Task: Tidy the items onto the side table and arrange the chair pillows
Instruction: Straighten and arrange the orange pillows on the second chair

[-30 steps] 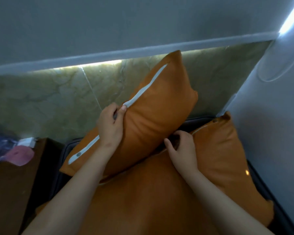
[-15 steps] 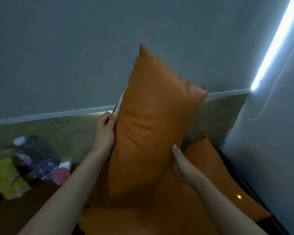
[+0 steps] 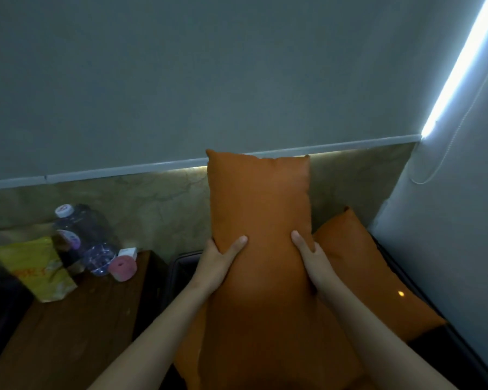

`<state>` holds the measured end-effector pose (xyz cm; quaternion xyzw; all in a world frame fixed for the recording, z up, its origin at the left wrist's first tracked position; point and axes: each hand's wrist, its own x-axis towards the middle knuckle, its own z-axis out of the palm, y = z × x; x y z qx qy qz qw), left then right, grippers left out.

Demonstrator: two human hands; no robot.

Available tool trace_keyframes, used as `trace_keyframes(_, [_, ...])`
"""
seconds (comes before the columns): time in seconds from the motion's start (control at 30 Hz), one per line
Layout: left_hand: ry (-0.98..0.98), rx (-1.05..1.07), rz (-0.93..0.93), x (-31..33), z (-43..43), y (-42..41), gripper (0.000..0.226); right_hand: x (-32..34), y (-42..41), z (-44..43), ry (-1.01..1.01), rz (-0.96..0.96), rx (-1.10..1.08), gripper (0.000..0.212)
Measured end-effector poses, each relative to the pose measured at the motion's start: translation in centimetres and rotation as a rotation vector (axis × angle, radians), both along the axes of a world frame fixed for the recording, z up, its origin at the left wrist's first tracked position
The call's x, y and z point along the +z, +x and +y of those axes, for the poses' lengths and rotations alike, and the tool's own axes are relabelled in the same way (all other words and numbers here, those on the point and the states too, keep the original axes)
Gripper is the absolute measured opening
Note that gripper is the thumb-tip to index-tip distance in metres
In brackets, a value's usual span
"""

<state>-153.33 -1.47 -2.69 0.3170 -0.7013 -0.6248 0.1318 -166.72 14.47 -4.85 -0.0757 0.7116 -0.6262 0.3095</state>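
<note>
We hold an orange pillow (image 3: 259,206) upright before the grey wall (image 3: 181,80).
Left grip (image 3: 220,260) and right grip (image 3: 310,257) clasp its sides; the wooden worktop (image 3: 76,327) carries a bottle (image 3: 79,232).

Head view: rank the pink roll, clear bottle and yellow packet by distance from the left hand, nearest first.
From the left hand holding the upright orange pillow:
1. Round pink roll, back-right corner of the dark wooden side table.
2. Clear plastic bottle with white cap, behind-left of the roll.
3. Crinkled yellow packet, table's far left.
</note>
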Motion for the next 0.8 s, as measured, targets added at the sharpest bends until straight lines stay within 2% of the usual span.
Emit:
trace_keyframes(0.07, [0.019,0.027,-0.039,-1.7,1.0,0.8,0.086,-0.9,1.3,0.4,0.064,-0.012,-0.021,0.093])
trace_keyframes(0.1, [0.024,0.038,-0.064,-2.7,1.6,1.2,0.088,-1.7,1.9,0.7,0.097,-0.026,-0.028,0.092])
trace_keyframes(0.2, [0.034,0.093,-0.166,-6.6,2.7,2.7,0.118,-4.4,4.6,1.4,0.199,-0.012,-0.047,0.09])
trace_keyframes(0.23, [0.058,0.123,-0.193,-7.8,2.6,3.2,0.12,-5.2,5.4,1.6,0.218,0.021,-0.042,0.088])
trace_keyframes(0.37, [0.112,0.222,-0.173,-8.9,2.9,5.2,0.098,-6.7,7.7,1.9,0.176,0.065,-0.016,0.084])
trace_keyframes(0.43, [0.072,0.255,-0.163,-9.1,3.1,6.4,0.097,-7.1,8.3,2.0,0.134,-0.013,0.0,0.087])
trace_keyframes(0.5, [0.043,0.26,-0.145,-9.2,4.0,7.7,0.099,-7.6,8.9,2.0,0.17,-0.12,0.057,0.099])
trace_keyframes(0.57, [0.018,0.222,-0.169,-9.1,5.3,8.7,0.108,-7.5,9.8,1.6,0.205,-0.173,0.116,0.109])
trace_keyframes(0.67, [-0.038,0.196,-0.221,-9.3,6.7,9.9,0.129,-7.3,11.3,1.1,0.235,-0.107,0.171,0.126])
trace_keyframes(0.8, [-0.038,0.233,-0.228,-9.6,7.1,11.7,0.143,-8.1,14.2,1.9,0.217,0.025,0.195,0.107])
